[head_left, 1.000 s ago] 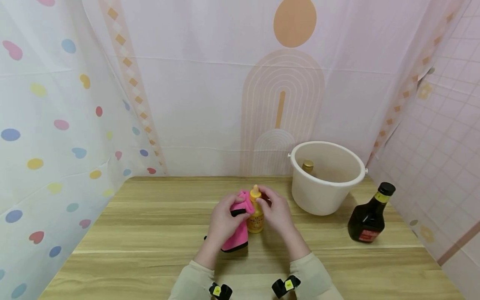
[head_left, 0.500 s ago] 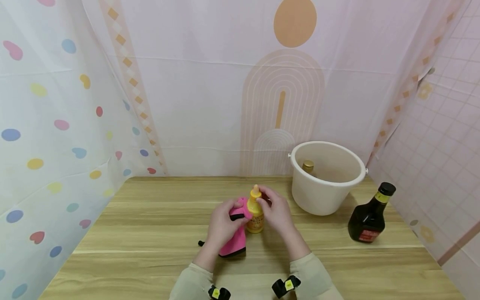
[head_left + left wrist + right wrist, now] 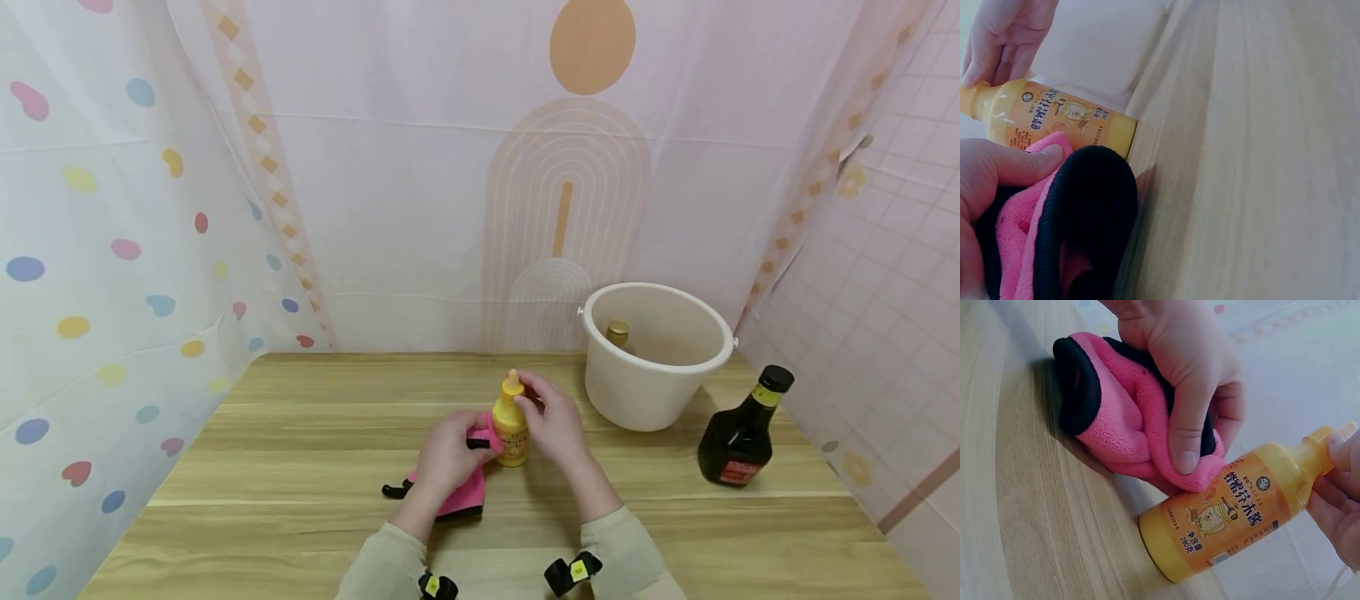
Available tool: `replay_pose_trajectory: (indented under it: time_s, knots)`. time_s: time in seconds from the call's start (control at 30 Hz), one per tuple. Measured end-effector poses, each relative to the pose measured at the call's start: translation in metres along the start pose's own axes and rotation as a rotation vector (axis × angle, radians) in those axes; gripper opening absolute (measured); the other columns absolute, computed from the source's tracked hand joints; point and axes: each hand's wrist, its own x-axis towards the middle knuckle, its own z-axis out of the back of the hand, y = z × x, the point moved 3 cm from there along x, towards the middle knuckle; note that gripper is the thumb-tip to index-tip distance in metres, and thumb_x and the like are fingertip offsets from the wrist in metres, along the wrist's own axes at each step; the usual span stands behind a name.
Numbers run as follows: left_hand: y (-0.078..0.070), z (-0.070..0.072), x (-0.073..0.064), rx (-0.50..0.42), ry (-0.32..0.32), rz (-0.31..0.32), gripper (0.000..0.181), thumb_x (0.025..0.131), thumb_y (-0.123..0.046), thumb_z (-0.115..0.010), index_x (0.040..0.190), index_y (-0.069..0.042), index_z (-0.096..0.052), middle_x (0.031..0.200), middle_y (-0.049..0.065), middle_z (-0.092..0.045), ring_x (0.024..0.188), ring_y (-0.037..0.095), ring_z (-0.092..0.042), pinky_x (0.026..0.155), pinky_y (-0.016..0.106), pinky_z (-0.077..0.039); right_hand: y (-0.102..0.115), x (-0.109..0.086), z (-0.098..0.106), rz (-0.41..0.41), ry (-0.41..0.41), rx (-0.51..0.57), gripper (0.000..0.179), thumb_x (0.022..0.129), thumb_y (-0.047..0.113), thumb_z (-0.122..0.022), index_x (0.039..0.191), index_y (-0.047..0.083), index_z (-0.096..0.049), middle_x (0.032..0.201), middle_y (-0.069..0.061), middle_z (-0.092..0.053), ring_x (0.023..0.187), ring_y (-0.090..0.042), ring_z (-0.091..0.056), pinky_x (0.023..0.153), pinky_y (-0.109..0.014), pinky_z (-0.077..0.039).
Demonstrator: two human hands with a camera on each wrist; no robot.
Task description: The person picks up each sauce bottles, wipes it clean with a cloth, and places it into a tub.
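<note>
Centrally in the head view, the left hand (image 3: 450,454) pinches a pink cloth (image 3: 465,495) with black edging against the side of a yellow bottle (image 3: 512,427), upright on the wooden table (image 3: 262,458); the right hand (image 3: 553,423) grips this bottle near its neck. Right of centre: white bucket (image 3: 637,400), gold cap (image 3: 617,331) visible inside; dark bottle (image 3: 735,446) at lower right. Left wrist view: yellow bottle upper left, cloth lower left under the thumb. Right wrist view: cloth upper centre, yellow bottle lower right, right hand's fingers at its neck.
</note>
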Motion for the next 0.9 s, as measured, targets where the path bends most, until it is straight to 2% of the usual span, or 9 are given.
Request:
replay_pose_trajectory:
  time_s: [0.23,0.5,0.7,0.9]
  knots:
    - [-0.0009,-0.0021,0.002,0.129,0.038,0.006,0.031,0.073,-0.022,-0.089,0.098,-0.012,-0.073,0.099,0.002,-0.07,0.094,0.023,-0.065,0.08,0.043,-0.053,0.0011,-0.0003,0.0005,0.003,0.002,0.002,0.034,0.093,-0.002,-0.065,0.126,0.0,-0.063,0.122,-0.016,-0.065,0.11,-0.03,-0.063,0.091,-0.038,-0.053]
    - [-0.0028,-0.0047,0.0044,0.22,0.072,-0.009,0.027,0.071,-0.021,-0.09,0.089,-0.014,-0.071,0.086,-0.004,-0.065,0.075,0.014,-0.057,0.065,0.035,-0.049,0.0,-0.0005,0.0014,0.002,0.005,0.002,0.034,0.093,-0.001,-0.065,0.127,0.001,-0.063,0.121,-0.015,-0.065,0.11,-0.03,-0.063,0.09,-0.038,-0.053]
    - [-0.0052,-0.0055,0.0047,0.281,0.08,-0.018,0.026,0.069,-0.02,-0.091,0.081,-0.017,-0.068,0.084,-0.005,-0.064,0.071,0.013,-0.054,0.059,0.033,-0.046,-0.0007,-0.0001,0.0032,0.001,0.027,0.049,0.034,0.093,-0.002,-0.065,0.127,0.0,-0.063,0.12,-0.016,-0.066,0.108,-0.03,-0.063,0.09,-0.038,-0.053]
    - [-0.0065,-0.0044,0.0029,0.312,0.064,-0.044,0.029,0.066,-0.018,-0.092,0.078,-0.018,-0.065,0.084,-0.004,-0.063,0.074,0.016,-0.059,0.061,0.035,-0.048,-0.0023,0.0006,0.0035,-0.01,0.036,0.1,0.034,0.092,0.002,-0.068,0.126,-0.001,-0.064,0.118,-0.016,-0.066,0.108,-0.031,-0.063,0.09,-0.037,-0.053]
